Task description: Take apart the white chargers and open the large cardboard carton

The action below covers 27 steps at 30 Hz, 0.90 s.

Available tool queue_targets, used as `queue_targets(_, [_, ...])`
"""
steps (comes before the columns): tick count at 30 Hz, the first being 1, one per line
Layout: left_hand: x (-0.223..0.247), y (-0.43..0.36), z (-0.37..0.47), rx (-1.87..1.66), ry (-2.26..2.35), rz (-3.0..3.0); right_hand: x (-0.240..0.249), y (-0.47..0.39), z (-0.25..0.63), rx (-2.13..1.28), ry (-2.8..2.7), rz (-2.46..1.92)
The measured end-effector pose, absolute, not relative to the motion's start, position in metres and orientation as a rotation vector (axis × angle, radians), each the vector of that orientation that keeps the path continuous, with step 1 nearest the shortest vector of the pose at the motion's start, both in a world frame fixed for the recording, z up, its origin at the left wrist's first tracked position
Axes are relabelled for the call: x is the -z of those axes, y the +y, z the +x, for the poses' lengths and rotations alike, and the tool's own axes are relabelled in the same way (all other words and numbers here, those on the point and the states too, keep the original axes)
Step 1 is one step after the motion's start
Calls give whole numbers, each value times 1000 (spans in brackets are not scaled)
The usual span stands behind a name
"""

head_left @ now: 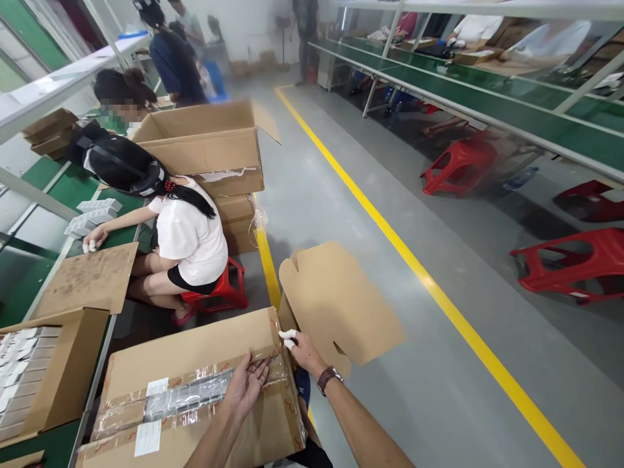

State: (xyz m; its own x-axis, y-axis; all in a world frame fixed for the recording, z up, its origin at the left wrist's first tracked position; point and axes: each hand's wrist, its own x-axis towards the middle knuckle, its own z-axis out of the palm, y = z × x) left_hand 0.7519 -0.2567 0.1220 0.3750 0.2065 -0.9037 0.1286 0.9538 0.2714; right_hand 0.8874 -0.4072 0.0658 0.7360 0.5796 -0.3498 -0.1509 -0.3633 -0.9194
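Note:
A large cardboard box (195, 348) lies in front of me, with clear tape and printed tape along its top seam. Through the seam gap, grey plastic-wrapped contents (190, 396) show. My left hand (247, 385) rests over the taped seam, palm up, fingers extended and slightly bent, gripping nothing. At the box's right edge is my right hand (303, 352), white covers on its fingertips, thumb and fingers pinched together against the taped corner. What sits between those fingertips, if anything, is too small to tell. Two white labels, one being the lower label (147, 438), are stuck beside the seam.
An open carton with flaps (341, 302) stands right of the box. Ahead left, a person in white (188, 227) sits on a red stool (227, 289) at a green bench. Bigger cartons (205, 149) stand behind. A yellow floor line (365, 195) crosses the aisle; red stools stand right.

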Motion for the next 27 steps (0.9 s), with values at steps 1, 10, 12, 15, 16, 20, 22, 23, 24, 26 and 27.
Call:
queue_targets(1, [-122,-257,750,-56,1191,310,-67,-415,879,-805,-360,-1790])
queue_targets(10, [-121,-254,749,-68,1184,292,-78,-473,833,-828,-441,-1828])
queue_targets(12, [-120,-253,749,-68,1186,292,-74,-469,838,-751,-368,-1884])
queue_targets(15, [-119,-254,748,-74,1190,284,-66,-454,847,-707,-344,-1917])
queue_targets(16, [-119,-254,747,-78,1191,281,-65,-448,849,-712,-361,-1914])
queue_targets(20, [-119,-256,747,-101,1194,265,-63,-437,853,-717,-404,-1910])
queue_targets(22, [-121,-257,748,-116,1197,258,-65,-437,853,-713,-416,-1910])
queue_targets(23, [-122,-257,749,-124,1198,255,-66,-437,854,-714,-425,-1909])
queue_targets(24, [-123,-257,749,-132,1199,252,-67,-437,854,-715,-433,-1911])
queue_targets(26, [-125,-258,750,-144,1203,247,-71,-438,854,-708,-439,-1924])
queue_targets(27, [-125,-259,750,-149,1206,244,-73,-439,854,-703,-440,-1933])
